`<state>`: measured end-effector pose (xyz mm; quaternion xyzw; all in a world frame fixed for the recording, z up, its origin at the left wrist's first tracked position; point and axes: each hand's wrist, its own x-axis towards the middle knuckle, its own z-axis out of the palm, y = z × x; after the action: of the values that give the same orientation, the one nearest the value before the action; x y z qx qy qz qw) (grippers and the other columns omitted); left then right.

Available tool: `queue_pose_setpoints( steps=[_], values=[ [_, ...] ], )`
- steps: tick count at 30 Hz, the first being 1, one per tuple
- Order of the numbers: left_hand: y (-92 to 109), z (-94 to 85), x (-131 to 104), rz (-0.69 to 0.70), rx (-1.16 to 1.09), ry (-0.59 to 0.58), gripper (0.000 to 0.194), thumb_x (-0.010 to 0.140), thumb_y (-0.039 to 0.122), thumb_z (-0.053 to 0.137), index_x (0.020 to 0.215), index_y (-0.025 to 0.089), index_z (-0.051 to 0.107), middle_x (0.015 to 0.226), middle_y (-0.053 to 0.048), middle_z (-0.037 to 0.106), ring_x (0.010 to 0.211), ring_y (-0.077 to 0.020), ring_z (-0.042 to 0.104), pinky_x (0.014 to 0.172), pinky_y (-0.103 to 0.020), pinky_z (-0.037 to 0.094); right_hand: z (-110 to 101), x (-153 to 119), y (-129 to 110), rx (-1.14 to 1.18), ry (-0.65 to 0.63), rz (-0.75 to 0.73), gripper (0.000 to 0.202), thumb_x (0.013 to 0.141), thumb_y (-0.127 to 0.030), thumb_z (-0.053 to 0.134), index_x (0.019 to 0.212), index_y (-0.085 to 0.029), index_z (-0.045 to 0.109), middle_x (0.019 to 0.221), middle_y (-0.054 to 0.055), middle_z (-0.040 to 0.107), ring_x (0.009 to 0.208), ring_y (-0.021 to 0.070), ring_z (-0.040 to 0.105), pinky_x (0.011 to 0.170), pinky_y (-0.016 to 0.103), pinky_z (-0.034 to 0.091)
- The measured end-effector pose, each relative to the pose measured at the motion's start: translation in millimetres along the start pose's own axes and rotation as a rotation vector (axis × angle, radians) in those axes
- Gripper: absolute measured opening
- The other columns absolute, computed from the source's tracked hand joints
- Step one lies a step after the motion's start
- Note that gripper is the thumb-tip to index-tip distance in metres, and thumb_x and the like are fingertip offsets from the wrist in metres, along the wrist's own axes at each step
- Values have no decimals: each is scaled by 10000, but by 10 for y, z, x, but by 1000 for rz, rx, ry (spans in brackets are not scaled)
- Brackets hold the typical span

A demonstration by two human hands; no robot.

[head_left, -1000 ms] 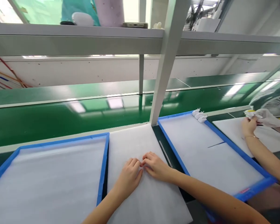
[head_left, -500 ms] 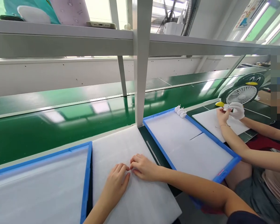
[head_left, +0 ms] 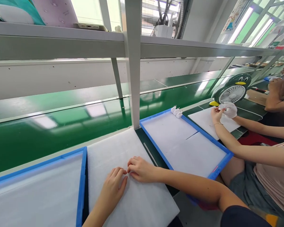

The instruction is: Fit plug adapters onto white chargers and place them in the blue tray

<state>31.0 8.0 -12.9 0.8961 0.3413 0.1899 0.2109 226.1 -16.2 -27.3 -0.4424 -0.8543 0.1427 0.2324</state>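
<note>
My left hand (head_left: 114, 184) rests on a white foam-like sheet (head_left: 109, 151), its fingers bent and close together, the thumb curving in toward the index finger. Facing it, my right hand (head_left: 140, 169) has its fingers curled in a loose pinch. The fingertips of both hands nearly meet just above the sheet. Whatever they hold between them, if anything, is too small or hidden to make out.
Blue-edged trays with white liners stand on the left (head_left: 81, 186) and right (head_left: 156, 143); small white pieces (head_left: 176, 112) sit at the right tray's far corner. A thin pale strip (head_left: 150, 154) lies beside the sheet. A post (head_left: 132, 78) rises behind. A co-worker's hands (head_left: 219, 113) work nearby.
The view has turned slightly to the right, so the scene sits further left and another person shows at the far right. My hands keep nearly the same pose on the sheet.
</note>
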Motion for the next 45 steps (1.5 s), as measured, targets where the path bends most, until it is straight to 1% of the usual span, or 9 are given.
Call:
queue_pose_setpoints(
  steps=[4, 10, 17, 21, 28, 34, 45],
  values=[
    [28, -24, 5, -19, -1, -6, 123, 886, 231, 417, 890, 224, 539, 927, -25, 600, 863, -197, 577, 737, -338, 502, -13, 1, -16, -2, 2, 2, 125, 830, -137, 522, 929, -160, 595, 1028, 67, 564, 956, 192, 506, 848, 318, 409],
    [73, -50, 3, -35, -7, -48, 131, 888, 216, 401, 889, 219, 531, 938, -38, 591, 878, -208, 570, 765, -369, 495, -3, -10, -26, 11, 1, 14, 123, 817, -116, 532, 911, -168, 593, 1014, 65, 563, 944, 197, 506, 843, 325, 411],
    [138, -64, -22, -33, 9, -58, 143, 867, 141, 407, 894, 219, 525, 933, -31, 584, 879, -204, 560, 786, -376, 481, -29, -34, -76, 52, 2, 26, 154, 812, -83, 515, 917, -178, 577, 1000, 53, 558, 934, 188, 502, 858, 334, 419],
    [192, -53, -60, -56, 28, -68, 151, 847, 98, 429, 902, 208, 514, 939, -23, 583, 897, -199, 543, 791, -371, 475, -23, -68, -116, 92, 6, 25, 186, 806, -39, 484, 904, -179, 558, 968, 58, 551, 911, 202, 497, 824, 364, 430],
    [248, -44, -125, -97, 78, -85, 114, 826, 108, 484, 894, 188, 528, 941, -35, 576, 898, -201, 523, 807, -371, 466, 24, -128, -147, 206, -9, 82, 231, 793, 3, 473, 874, -201, 546, 978, 46, 543, 916, 203, 494, 826, 378, 439],
    [269, -42, -149, -97, 64, -95, 93, 833, 125, 483, 889, 190, 519, 925, -26, 570, 876, -189, 517, 790, -348, 465, 29, -150, -152, 212, -34, 82, 230, 804, -1, 463, 892, -200, 539, 995, 46, 532, 930, 199, 494, 829, 378, 441],
    [269, -21, -153, -77, 60, -99, 87, 822, 124, 483, 881, 184, 504, 927, -32, 570, 893, -193, 519, 818, -352, 458, 46, -139, -127, 206, -40, 71, 230, 799, 5, 464, 886, -197, 531, 997, 46, 528, 936, 203, 489, 839, 383, 428]
  ],
)
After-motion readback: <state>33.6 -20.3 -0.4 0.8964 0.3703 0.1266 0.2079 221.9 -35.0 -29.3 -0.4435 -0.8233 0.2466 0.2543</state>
